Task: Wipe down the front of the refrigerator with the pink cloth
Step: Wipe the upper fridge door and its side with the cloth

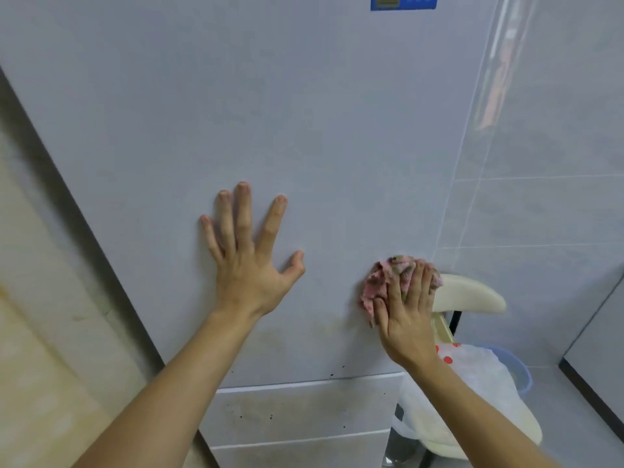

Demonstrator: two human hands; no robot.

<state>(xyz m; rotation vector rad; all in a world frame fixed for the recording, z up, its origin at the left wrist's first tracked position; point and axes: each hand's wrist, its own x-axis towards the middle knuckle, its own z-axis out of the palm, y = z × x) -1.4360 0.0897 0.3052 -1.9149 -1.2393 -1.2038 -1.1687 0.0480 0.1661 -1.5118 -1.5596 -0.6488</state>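
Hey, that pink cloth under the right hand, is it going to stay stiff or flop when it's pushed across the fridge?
Probably floppy: the cloth is bunched in soft folds under the right hand. It likely slides easily, since the fridge door looks smooth. It seems light, held up by one flat palm.
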